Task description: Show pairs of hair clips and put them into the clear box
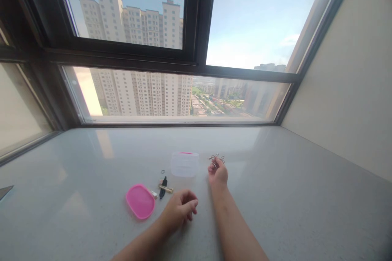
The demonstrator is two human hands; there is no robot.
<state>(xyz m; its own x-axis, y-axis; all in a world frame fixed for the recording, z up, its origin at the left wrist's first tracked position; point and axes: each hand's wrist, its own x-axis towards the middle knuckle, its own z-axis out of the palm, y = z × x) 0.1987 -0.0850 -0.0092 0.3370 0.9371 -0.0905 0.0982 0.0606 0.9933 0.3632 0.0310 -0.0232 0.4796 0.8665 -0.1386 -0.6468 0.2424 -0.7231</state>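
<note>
My right hand (218, 175) reaches forward over the pale sill (290, 195), fingers pinched on a small thin wire piece (217, 158) just right of a clear plastic box (184, 164). My left hand (180, 209) rests lower on the sill with fingers loosely curled and nothing visible in them. Just left of it lie a pink lid (140, 201), a small black clip (163, 186), a short gold-coloured piece (165, 189) and a tiny metal ring (162, 171).
A wide dark-framed window (196, 55) rises behind the sill, with tall buildings outside. A beige wall (346, 89) closes the right side. A dark corner of something (5, 191) pokes in at the far left edge.
</note>
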